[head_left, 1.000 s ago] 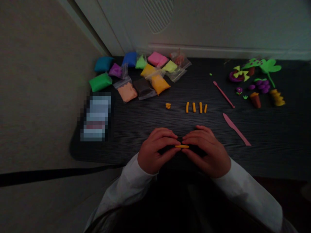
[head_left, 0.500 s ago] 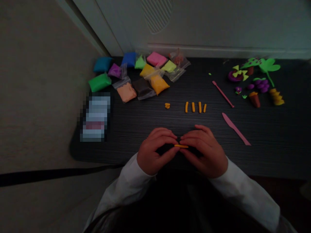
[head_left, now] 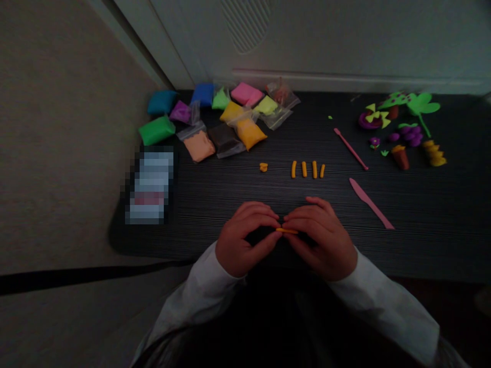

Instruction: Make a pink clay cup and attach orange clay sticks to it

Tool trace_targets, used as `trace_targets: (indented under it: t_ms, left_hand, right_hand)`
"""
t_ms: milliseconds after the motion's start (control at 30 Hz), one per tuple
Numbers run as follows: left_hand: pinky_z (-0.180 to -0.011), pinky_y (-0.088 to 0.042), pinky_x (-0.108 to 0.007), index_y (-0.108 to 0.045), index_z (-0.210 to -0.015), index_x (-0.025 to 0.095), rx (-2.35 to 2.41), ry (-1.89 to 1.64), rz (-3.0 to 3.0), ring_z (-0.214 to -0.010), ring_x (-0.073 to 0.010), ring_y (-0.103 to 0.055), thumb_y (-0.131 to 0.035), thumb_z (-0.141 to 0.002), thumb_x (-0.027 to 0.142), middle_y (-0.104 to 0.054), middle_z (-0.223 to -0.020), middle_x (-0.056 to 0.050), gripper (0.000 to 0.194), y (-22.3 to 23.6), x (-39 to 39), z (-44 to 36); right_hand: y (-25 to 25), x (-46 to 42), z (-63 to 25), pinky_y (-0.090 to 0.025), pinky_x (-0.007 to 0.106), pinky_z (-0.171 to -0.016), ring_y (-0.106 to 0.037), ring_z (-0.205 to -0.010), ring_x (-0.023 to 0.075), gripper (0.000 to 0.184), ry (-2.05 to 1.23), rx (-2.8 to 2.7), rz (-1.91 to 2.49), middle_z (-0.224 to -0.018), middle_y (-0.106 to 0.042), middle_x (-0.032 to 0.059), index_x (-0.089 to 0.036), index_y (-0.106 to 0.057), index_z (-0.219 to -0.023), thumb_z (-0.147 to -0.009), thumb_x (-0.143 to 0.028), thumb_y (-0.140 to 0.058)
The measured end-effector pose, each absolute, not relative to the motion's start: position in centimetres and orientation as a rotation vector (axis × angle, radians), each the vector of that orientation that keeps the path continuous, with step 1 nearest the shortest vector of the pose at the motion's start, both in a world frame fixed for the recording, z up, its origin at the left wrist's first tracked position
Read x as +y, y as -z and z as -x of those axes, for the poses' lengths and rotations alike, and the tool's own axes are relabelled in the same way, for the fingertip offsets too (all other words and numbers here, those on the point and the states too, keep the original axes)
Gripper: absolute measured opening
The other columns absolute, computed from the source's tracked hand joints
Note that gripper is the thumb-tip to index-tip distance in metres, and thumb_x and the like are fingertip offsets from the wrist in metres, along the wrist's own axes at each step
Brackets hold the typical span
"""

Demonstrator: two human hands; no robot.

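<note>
Pinching a thin orange strip at the fingertips of both the left hand and the right hand, thumb against fingers. Holding it lengthwise from hand to hand, long axis side to side, resting more of it across the right fingertips than the left. Nearly touching, fingertip to fingertip. Having a pink knife off to the right. Facing four orange rolls just beyond, nearly square to the strip, with a small lump to their left. Farther off, facing clay bags.

Dark table: bags upper left; blurred slab below, probably phone; orange rolls centre; pink knife right; models upper right.
</note>
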State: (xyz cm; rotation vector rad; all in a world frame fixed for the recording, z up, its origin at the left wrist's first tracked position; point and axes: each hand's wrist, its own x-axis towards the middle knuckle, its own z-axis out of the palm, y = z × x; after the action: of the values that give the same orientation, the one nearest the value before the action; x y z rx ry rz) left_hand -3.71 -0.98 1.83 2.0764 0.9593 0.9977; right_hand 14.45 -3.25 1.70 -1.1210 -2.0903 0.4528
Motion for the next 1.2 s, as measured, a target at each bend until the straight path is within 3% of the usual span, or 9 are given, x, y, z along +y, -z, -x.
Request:
trace_targets:
  t_ms: [1200]
  left_hand:
    - [-0.080, -0.049, -0.038, -0.064, -0.074, 0.017, 1.014, -1.032, -2.041, -0.085, -0.0187, -0.059, -0.062, -0.068, 0.016, -0.067, -0.080, -0.006, 0.006, -2.00, -1.03, 3.80]
  right_hand:
    - [-1.90, -3.32, -14.19, -0.035, 0.041, -0.094, -0.062, -0.082, 0.0140, 0.014, -0.442, -2.052, 1.167, -0.085, -0.069, -0.0008, -0.022, -0.060, -0.087, -0.074, -0.018, -0.059]
